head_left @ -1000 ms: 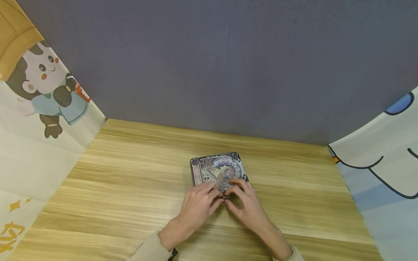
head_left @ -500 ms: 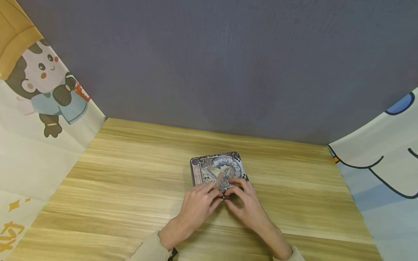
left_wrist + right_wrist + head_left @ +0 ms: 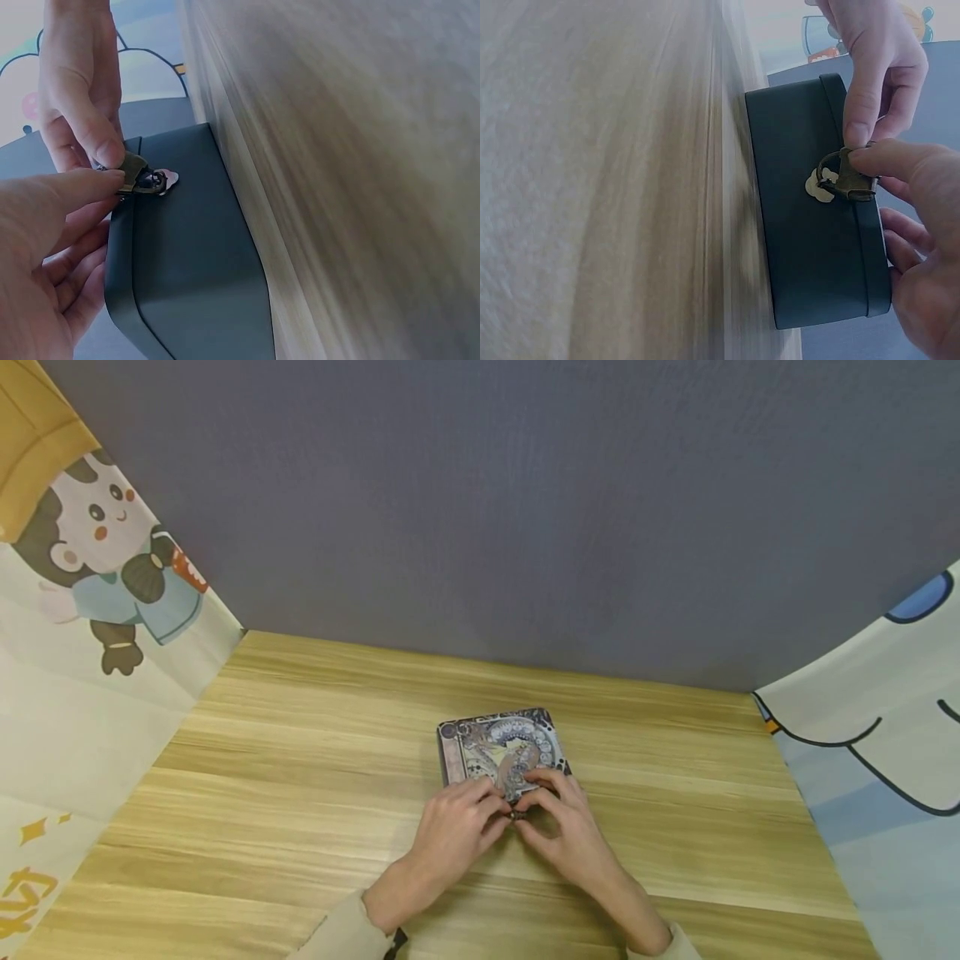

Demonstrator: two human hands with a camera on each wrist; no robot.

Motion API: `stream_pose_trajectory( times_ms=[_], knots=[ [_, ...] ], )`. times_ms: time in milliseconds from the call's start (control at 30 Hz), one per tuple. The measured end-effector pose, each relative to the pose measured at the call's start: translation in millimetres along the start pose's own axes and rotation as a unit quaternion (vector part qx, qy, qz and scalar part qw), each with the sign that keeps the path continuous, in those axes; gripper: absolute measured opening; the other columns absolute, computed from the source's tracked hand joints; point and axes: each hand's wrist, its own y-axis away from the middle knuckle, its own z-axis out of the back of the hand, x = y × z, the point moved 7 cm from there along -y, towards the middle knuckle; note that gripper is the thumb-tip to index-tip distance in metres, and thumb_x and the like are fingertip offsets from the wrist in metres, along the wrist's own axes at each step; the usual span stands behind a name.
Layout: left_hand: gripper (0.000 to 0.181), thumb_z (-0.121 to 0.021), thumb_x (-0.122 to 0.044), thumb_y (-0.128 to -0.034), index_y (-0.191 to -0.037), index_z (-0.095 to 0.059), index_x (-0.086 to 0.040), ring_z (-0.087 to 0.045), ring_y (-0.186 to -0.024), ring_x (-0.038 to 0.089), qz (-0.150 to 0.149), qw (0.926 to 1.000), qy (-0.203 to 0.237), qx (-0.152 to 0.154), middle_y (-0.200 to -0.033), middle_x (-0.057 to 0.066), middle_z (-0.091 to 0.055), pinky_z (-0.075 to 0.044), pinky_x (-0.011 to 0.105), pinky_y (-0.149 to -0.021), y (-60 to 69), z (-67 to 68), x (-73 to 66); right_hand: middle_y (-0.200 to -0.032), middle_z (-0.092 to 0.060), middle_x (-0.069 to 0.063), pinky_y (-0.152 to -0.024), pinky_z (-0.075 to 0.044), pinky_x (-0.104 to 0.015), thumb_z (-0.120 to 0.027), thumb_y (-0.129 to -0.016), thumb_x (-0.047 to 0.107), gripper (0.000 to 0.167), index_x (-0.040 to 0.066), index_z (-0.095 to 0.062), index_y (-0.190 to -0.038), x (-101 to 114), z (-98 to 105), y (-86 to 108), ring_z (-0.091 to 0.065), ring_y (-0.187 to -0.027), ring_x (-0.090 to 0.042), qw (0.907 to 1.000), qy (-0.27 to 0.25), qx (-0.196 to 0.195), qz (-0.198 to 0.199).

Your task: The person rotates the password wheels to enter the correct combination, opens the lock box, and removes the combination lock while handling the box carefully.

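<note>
On the near wall of the dark lidded box (image 3: pixel 471 752) sits its bronze-toned latch (image 3: pixel 853 184), pinched by both the left grip (image 3: pixel 457 827) and the right grip (image 3: pixel 564 828). Beneath the box spreads the wood-grain surface (image 3: pixel 315 752); beyond it stands a grey panel (image 3: pixel 480 510).

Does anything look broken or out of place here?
Nothing looks broken or spilled. Only the small padlock looks odd: it is tipped up in front of the lid of the dark box rather than hanging down, apparently because the left hand and right hand pinch it.
</note>
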Motion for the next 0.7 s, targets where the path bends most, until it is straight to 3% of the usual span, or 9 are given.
stream_pose_trajectory(
  times_ms=[700],
  knots=[
    [0.019,-0.091,-0.023,-0.0753,-0.088,-0.078,-0.018,-0.066,-0.080,0.007,-0.001,0.9997,-0.018,0.016,-0.092,-0.008,-0.070,-0.056,0.019,-0.070,0.3,-0.9,0.9,-0.127,-0.064,-0.008,-0.095,-0.045,-0.049,-0.090,-0.071,0.013,0.032,0.020,-0.070,-0.095,3.4,-1.1,-1.9,-0.055,-0.113,-0.026,0.9998,0.015,0.012,-0.001]
  ],
)
